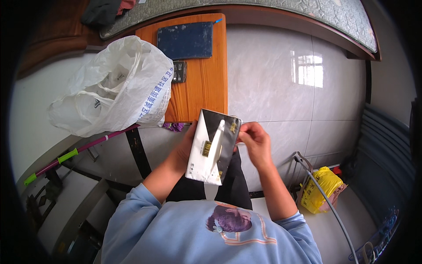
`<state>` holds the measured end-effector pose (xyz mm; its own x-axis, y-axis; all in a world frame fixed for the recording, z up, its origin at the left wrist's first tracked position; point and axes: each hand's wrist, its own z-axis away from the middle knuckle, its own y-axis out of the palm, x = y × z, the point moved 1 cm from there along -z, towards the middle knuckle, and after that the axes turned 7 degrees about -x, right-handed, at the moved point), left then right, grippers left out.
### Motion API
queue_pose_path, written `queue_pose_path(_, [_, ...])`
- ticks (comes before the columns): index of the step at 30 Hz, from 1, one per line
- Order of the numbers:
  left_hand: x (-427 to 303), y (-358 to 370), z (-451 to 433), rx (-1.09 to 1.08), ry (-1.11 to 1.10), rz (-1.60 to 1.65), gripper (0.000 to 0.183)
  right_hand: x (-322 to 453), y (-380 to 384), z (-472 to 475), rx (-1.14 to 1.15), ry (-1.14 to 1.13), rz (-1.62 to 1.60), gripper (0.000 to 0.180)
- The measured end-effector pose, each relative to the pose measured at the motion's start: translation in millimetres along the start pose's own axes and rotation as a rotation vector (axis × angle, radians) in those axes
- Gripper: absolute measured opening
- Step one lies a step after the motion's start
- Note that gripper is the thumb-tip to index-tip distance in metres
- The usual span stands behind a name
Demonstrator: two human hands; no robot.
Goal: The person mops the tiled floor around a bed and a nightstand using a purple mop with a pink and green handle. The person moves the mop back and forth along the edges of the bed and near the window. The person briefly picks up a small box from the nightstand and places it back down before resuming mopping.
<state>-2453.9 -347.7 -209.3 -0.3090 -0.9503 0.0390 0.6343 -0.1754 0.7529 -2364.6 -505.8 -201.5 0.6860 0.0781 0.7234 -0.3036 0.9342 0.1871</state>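
Observation:
A black-and-white soft pack of tissues [197, 158] is held above my lap, tilted, with a white tissue [216, 145] sticking out of its top opening. My left hand [188, 142] grips the pack along its left side, its fingers mostly hidden behind it. At the upper right edge of the pack, my right hand [255, 140] has its thumb and forefinger pinched on the rim; the other fingers are curled. Beyond the pack stands a wooden table [201, 92] bearing a dark blue folder or notebook [184, 40] and a small black box [179, 71].
A large white plastic bag [132, 89] bulges over the table's left side. Below it slants a purple pole with green grips [89, 144]. A yellow plastic bag [319, 189] lies at the right behind a grey metal rail [326, 198]. A mattress [263, 8] borders the far side.

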Motion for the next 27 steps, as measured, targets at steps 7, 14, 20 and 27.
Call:
queue_pose_path(7, [0.0, -11.9, -6.2, -0.102, 0.084, -0.046, 0.056, 13.0, 10.3, -2.7, 0.126, -0.019, 0.172, 0.011])
queue_pose_path(14, [4.0, -28.0, 6.9, -0.112, 0.125, -0.171, 0.069, 41.3, 32.9, 41.9, -0.042, -0.883, 1.027, 0.028])
queue_pose_path(20, [9.1, -26.2, 19.4, -0.25, 0.102, -0.121, 0.056, 24.4, 39.7, 33.8, 0.071, -0.975, 1.089, 0.02])
queue_pose_path(27, [8.6, -41.9, 21.4, -0.254, 0.098, -0.068, 0.058, 0.5, 42.4, 15.7, 0.113, -0.954, 0.974, 0.018])
